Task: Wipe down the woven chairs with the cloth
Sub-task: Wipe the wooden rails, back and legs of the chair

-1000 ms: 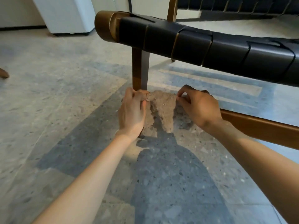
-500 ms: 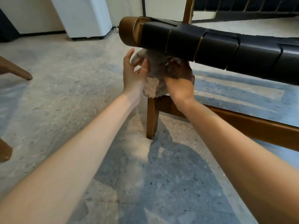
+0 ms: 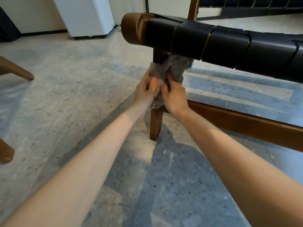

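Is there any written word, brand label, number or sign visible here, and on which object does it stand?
None: no text can be read anywhere in this view.
The white appliance, the woven chair, the cloth held by the left hand and right hand, and the floor all show no lettering.

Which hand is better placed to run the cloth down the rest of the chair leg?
Either, marginally the left hand. Both hands grip the cloth bunched around the chair leg, but the right hand sits above the side rail, which would block its descent. Left side is clear.
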